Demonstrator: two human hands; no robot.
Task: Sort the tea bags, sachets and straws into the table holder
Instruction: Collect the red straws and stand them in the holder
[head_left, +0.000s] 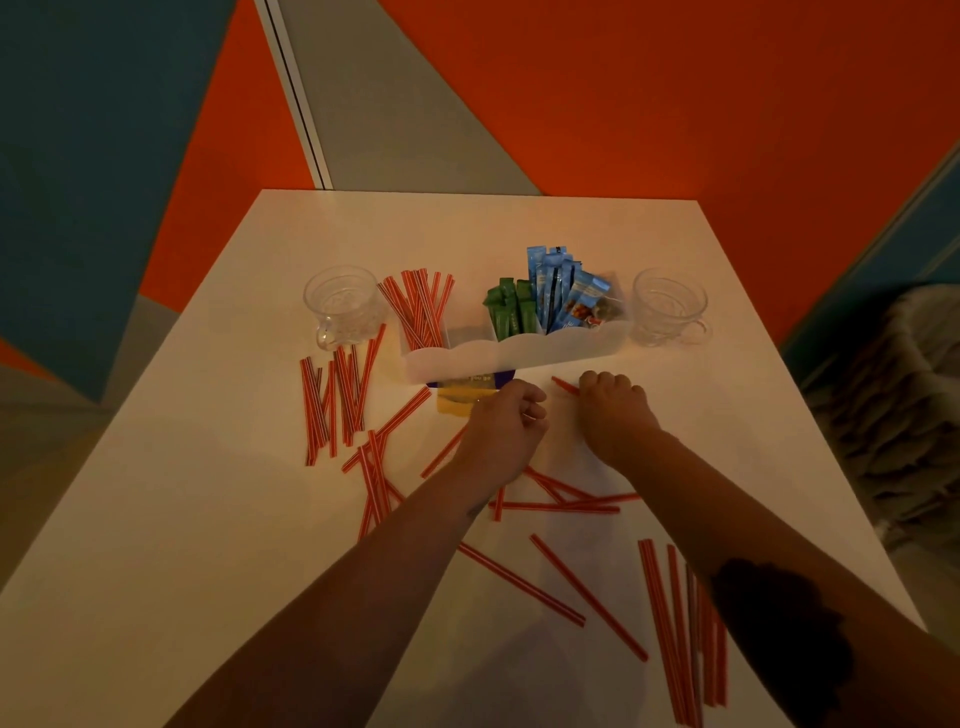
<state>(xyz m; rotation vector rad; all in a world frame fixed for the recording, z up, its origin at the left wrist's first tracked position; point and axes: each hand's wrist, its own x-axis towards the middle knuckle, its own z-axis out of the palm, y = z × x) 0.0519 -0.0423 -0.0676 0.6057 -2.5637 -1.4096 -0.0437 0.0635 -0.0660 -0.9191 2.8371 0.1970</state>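
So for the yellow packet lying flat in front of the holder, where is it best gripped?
Probably the yellow packet's near edge, approached from the person's side. It lies flat, its far end sits against the holder, and the left hand covers its right edge.

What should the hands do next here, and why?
Probably lift the straw under the right hand into the holder, joining the straws at its left end; many lie loose on the table.
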